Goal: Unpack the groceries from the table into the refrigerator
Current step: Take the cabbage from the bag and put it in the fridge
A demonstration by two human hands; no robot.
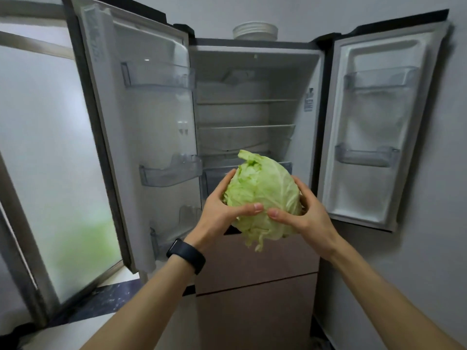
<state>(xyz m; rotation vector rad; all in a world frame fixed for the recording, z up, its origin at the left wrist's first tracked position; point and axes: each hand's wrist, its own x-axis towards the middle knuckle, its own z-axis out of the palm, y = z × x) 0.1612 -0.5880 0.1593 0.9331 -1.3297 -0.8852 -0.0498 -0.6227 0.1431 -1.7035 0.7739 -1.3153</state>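
Head of green cabbage [265, 190] held in mid-air before the open refrigerator [252, 72], level with its lower drawer [214, 178] and outside the compartment. The left grip [222, 205] clasped the cabbage's left flank and the right grip [305, 213] its right flank, with the thumbs nearly meeting across the near face. A black wristband [185, 256] circled the left wrist. The left-hand door [151, 122] and right-hand door [374, 122] stood swung wide.

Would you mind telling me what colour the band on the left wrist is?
Black; the wristband shows clearly in the head view, on the wrist below the left hand.
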